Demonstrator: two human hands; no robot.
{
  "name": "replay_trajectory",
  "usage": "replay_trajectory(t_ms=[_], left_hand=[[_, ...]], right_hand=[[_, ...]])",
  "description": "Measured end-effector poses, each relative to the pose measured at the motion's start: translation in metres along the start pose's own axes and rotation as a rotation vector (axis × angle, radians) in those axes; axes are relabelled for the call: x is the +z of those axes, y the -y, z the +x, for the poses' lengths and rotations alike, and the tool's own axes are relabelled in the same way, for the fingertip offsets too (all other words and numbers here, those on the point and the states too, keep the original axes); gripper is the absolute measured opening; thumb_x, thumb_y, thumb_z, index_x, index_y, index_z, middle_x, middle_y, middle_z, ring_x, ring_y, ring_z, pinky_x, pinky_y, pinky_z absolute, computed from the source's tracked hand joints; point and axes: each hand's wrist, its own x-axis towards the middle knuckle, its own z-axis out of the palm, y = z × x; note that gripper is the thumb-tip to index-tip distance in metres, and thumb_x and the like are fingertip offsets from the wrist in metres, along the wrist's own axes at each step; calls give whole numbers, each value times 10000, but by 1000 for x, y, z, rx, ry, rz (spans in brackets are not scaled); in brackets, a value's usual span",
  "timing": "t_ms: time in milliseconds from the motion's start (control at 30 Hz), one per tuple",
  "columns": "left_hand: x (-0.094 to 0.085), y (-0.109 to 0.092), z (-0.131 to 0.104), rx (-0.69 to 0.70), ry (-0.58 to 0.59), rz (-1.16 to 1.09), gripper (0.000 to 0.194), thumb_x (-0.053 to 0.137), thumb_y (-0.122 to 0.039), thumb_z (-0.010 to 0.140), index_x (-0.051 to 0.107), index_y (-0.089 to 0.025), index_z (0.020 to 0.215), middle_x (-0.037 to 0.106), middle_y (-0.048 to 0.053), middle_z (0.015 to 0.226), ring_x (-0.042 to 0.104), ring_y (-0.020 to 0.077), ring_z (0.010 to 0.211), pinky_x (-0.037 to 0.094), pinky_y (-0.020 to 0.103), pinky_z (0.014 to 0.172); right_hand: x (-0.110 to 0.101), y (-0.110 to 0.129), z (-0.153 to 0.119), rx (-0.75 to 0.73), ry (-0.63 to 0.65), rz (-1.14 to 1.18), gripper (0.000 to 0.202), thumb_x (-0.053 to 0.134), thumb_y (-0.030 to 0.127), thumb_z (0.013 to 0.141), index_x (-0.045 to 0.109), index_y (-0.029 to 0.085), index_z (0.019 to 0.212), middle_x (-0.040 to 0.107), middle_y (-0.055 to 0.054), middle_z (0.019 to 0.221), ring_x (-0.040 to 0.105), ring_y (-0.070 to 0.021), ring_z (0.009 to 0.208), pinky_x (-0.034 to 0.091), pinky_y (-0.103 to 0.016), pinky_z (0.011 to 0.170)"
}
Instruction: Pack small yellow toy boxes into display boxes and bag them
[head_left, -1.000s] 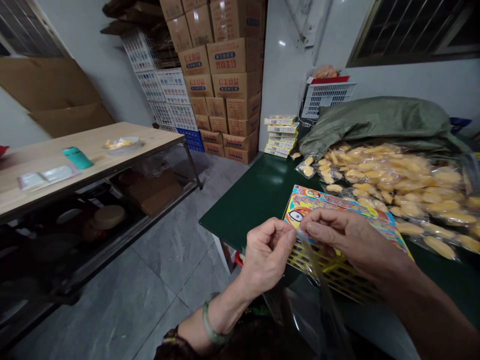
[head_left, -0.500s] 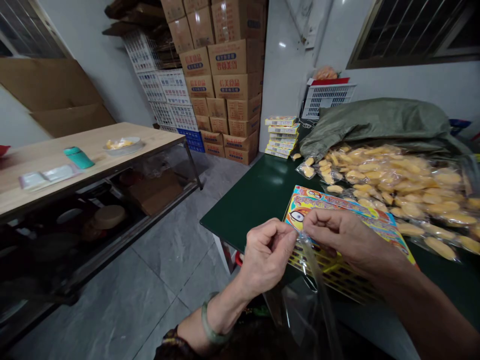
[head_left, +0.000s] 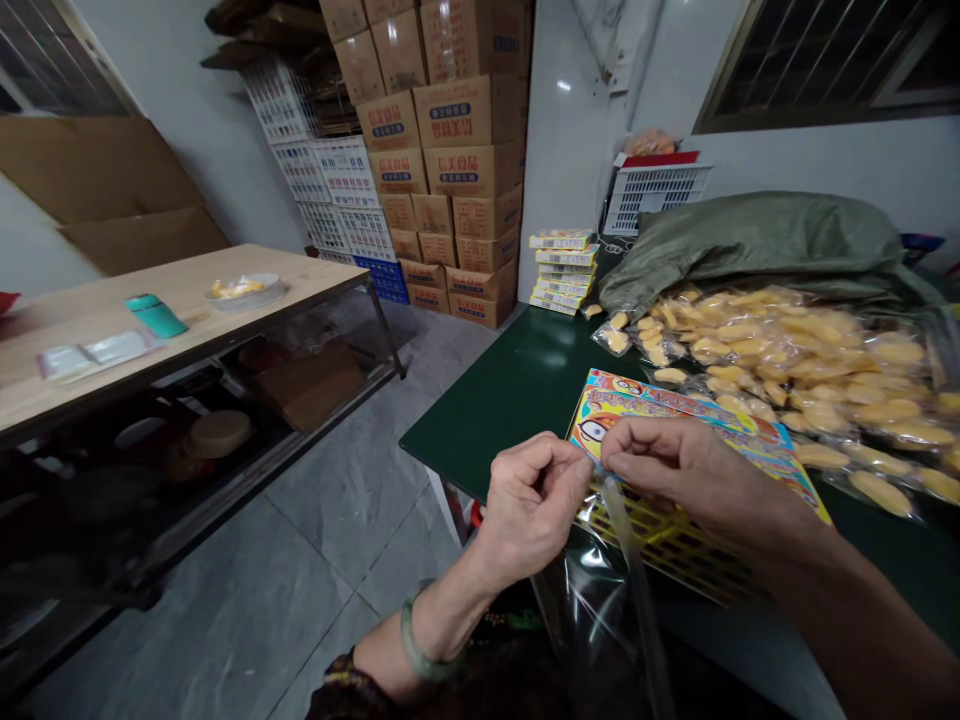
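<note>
A clear plastic bag (head_left: 600, 600) hangs down in front of me from between my two hands. My left hand (head_left: 536, 500), with a pale green bangle on its wrist, pinches the bag's top edge between thumb and forefinger. Close beside it, my right hand (head_left: 667, 460) pinches the same top edge, fingers curled in. Just behind the hands lies a colourful printed cardboard box (head_left: 690, 420) with cartoon eyes, partly covered by my right hand. Beneath its front edge shows a yellow lattice basket (head_left: 675, 550).
Many wrapped yellow pieces (head_left: 810, 350) spill from a green sack (head_left: 757, 240) on the dark green table (head_left: 495, 400). Small boxes (head_left: 562, 270) are stacked at its far edge. To the left stands a wooden table (head_left: 97, 300) with a teal bottle (head_left: 156, 315) and a bowl (head_left: 247, 293). Cartons (head_left: 465, 170) rise behind.
Both hands keep their pinch on the bag and have shifted only slightly. The hanging plastic has spread a little and catches more light.
</note>
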Motion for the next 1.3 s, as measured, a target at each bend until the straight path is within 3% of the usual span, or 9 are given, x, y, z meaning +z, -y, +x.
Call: replay_trajectory(t_ms=[300,367,467,533,600,700,833,1100,1300], left_hand=[[-1,6,4,24,27,29,246,548,-305,860,585,-121,700,443,-12,602,354,68,533,281,214,502],[-2,8,4,127,-27,127,156,575,-272,838,603,-129,783,505,10,676,440,97,617,357,224,573],[-4,7,1,406,-257,377,182,663,-220,764,602,-147,920,558,52,835,505,157,813,413,277,717],[-5,2,-2,511,-295,449,109,653,-165,764,593,-146,854,536,21,735,483,126,717,393,256,668],[-6,-5,-4,458,-174,412,93,588,-130,804,560,-138,716,468,-21,589,409,82,572,340,227,580],[-7,-10,-2,193,40,288,261,504,-199,870,534,-124,622,437,-23,536,353,61,508,282,220,510],[-11,-7,4,-4,160,171,346,454,-305,899,535,-117,620,429,-14,563,343,66,530,267,215,495],[-22,4,9,-4,307,170,346,421,-324,910,498,-129,635,460,-2,607,385,79,564,308,210,534],[-20,9,9,79,233,148,293,447,-264,894,543,-121,658,480,3,618,411,78,578,324,202,557]], right_hand=[[0,-8,1,100,5,74,221,592,351,730,557,154,633,408,48,530,318,-48,456,228,-172,403],[1,-9,1,111,-10,113,244,596,373,730,545,158,628,389,56,514,298,-43,440,215,-172,396],[4,-8,2,122,-49,158,274,602,401,720,522,163,608,371,65,493,274,-39,418,211,-174,387],[6,-6,3,131,-77,148,278,604,403,711,511,168,596,365,68,480,270,-39,407,224,-175,384],[9,-3,4,124,-94,110,262,597,392,703,514,169,591,394,60,482,307,-46,411,262,-176,391],[13,1,4,83,-117,12,231,578,367,690,540,164,587,491,20,534,425,-74,471,347,-185,435],[20,2,2,7,-171,-131,221,536,352,710,566,162,601,544,-8,560,481,-97,500,381,-193,447],[30,-4,-5,-200,-252,-389,223,460,229,812,523,173,605,439,42,476,385,-66,426,315,-175,407],[35,-7,-3,-183,-294,-317,199,483,232,811,538,172,629,492,34,496,433,-69,431,337,-169,407]])
